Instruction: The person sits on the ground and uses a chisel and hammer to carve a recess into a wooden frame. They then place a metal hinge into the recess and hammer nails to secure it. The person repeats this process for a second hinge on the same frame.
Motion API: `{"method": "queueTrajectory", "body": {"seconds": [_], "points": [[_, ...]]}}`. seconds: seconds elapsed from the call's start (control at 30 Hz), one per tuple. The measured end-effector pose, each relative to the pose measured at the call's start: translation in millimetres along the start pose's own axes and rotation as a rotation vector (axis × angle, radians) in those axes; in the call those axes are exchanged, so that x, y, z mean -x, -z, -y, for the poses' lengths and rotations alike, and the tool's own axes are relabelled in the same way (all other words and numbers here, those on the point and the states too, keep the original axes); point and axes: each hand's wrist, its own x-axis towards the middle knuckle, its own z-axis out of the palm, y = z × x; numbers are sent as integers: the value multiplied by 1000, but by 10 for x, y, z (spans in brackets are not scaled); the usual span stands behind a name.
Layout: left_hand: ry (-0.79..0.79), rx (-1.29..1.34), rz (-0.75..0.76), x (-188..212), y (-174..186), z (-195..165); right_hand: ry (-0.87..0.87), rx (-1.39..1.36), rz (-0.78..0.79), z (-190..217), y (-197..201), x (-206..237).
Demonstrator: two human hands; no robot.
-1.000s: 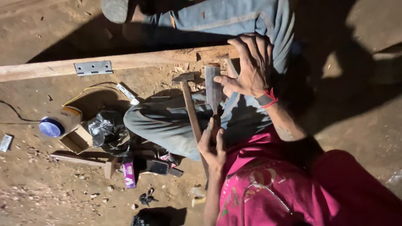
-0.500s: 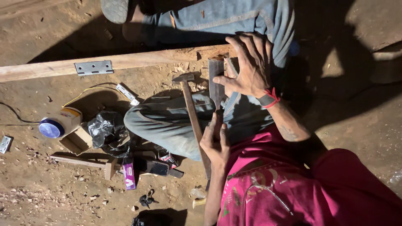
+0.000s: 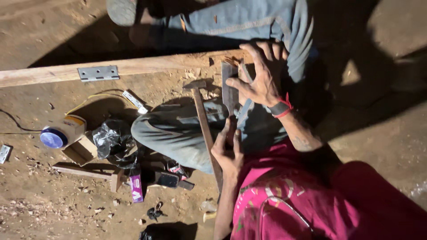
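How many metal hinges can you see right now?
2. One hinge lies flat on the wooden plank, left of the hands. Another hinge lies on the dirt at the far left edge. Clutter may hide more.

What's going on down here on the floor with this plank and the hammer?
A person in a pink shirt sits on the dirt floor beside a long wooden plank that carries a metal hinge. Their right hand steadies a flat chisel at a notch in the plank. Their left hand grips the handle of a hammer, whose head is near the chisel.
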Motion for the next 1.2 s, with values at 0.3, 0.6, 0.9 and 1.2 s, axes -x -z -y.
{"method": "queueTrajectory", "body": {"seconds": [0.3,0.6,0.9,1.2], "points": [[133,-18,-15,-138,-70,6,12,88,-34,17,15,-36],[1,-81,-23,87,121,11,13,80,20,6,11,54],[15,-50,-24,49,104,49,-36,85,82,104,32,-38],[198,-70,-48,-25,22,17,-43,30,42,30,-52,-32]]}}
